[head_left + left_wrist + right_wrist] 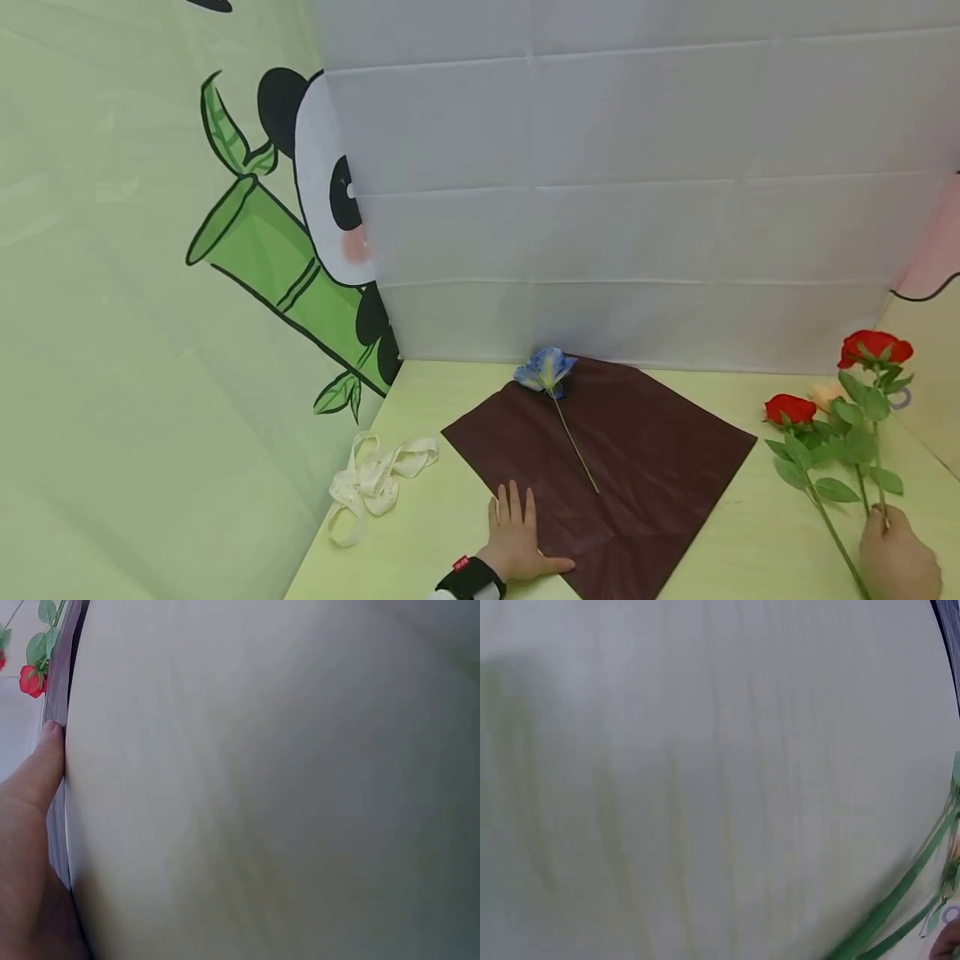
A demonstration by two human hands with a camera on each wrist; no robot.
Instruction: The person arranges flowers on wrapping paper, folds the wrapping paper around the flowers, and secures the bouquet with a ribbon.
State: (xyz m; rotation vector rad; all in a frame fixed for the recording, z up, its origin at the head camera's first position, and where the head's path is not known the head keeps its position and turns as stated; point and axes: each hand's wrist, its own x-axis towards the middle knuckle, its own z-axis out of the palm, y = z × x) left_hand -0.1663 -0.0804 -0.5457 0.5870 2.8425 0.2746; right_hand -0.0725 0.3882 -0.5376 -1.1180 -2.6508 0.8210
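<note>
My left hand (pixel 517 542) rests with fingers spread on the left edge of a dark brown wrapping sheet (pixel 660 450). On that sheet lies a blue artificial flower (pixel 546 371), its bare stem pointing toward me. At the right, my right hand (pixel 900 554) pinches the stem of a red rose (pixel 873 348). A second red rose (pixel 789 410) lies to its left, its long stem running down beside the hand. Between the two blooms a peach flower (pixel 825 393) is partly hidden. In the right wrist view green stems (pixel 900 892) cross the lower right corner.
Cream ribbon (pixel 375 479) lies loosely heaped on the table (pixel 420 533) left of the sheet. A purple ring-shaped handle (pixel 902 398) shows behind the roses. A grey-white sheet (pixel 637 208) stands along the table's back, with a panda-printed green curtain (pixel 150 375) at the left.
</note>
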